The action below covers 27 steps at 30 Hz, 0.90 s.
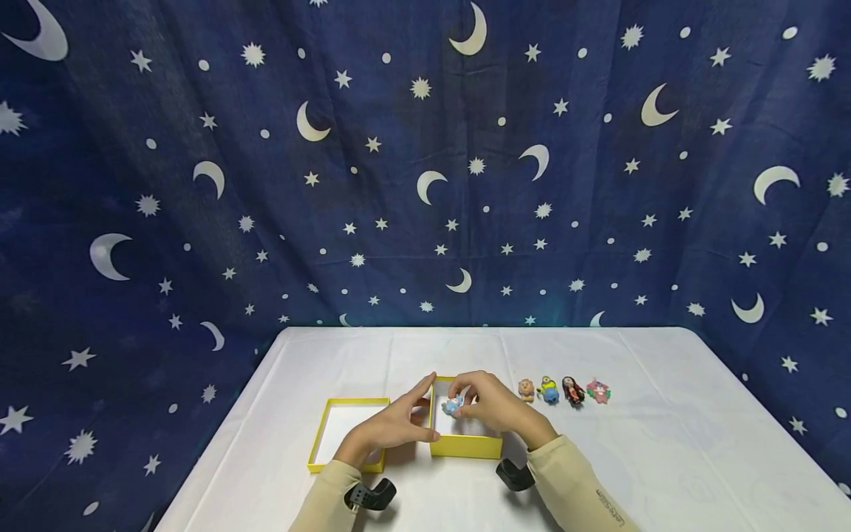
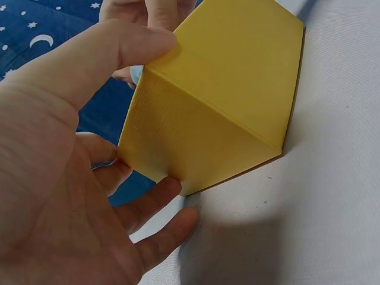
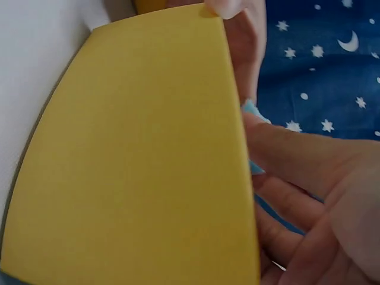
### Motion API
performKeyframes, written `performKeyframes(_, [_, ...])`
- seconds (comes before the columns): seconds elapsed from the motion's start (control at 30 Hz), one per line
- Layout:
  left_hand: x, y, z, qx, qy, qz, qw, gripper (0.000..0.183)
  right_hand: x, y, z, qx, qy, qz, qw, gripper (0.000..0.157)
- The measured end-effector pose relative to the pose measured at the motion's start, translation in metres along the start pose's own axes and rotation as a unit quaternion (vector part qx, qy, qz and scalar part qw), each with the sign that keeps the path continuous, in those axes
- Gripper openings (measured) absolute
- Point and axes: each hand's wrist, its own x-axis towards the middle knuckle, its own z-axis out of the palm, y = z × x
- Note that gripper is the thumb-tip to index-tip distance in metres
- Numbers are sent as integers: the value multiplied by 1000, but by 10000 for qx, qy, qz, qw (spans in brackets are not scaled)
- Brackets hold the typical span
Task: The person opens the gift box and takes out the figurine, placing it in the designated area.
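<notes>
A small light-blue figurine (image 1: 450,405) is pinched between the thumb and fingers of my right hand (image 1: 495,403), over the white inside of an open yellow box (image 1: 467,446). In the right wrist view, only light-blue bits (image 3: 256,169) of it show past the box wall. My left hand (image 1: 392,425) grips the box at its left side. In the left wrist view the thumb (image 2: 139,44) presses the upper corner while other fingertips touch the side wall. The box stands upright on the white table.
A yellow-rimmed lid (image 1: 318,434) with a white inside lies left of the box. To the right, a tan figurine (image 1: 526,390), a yellow-and-blue one (image 1: 548,390), a dark-haired doll (image 1: 572,391) and a pink figurine (image 1: 598,391) form a row. A starry blue curtain (image 1: 425,222) hangs behind the table.
</notes>
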Motion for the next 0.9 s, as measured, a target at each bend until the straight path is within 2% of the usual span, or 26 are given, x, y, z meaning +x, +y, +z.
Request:
performKeyframes(0.17, [2,1,-1,31,15,26,10000,108,-5,0,-5,35,423,-54,9991,27])
performKeyframes(0.3, [3,1,-1,51,19,39,10000,108,-8,0,-9,-95,602,-47,9981,26])
performKeyframes(0.53, [2,0,2,47,-22,50,10000,107,-26,4,-17,-463,830,477,9943,24])
performKeyframes(0.67, [1,0,3,37,-6,22,10000,108,-38,7,-24,-234,787,187,9965,26])
performKeyframes(0.77, [0,1,2,77,41,22,10000,107,-44,9,-28,-113,1008,154,9947,28])
performKeyframes(0.9, [0,1,2,104,68,40,9999,107,-50,13,-31,-119,1396,571,9885,29])
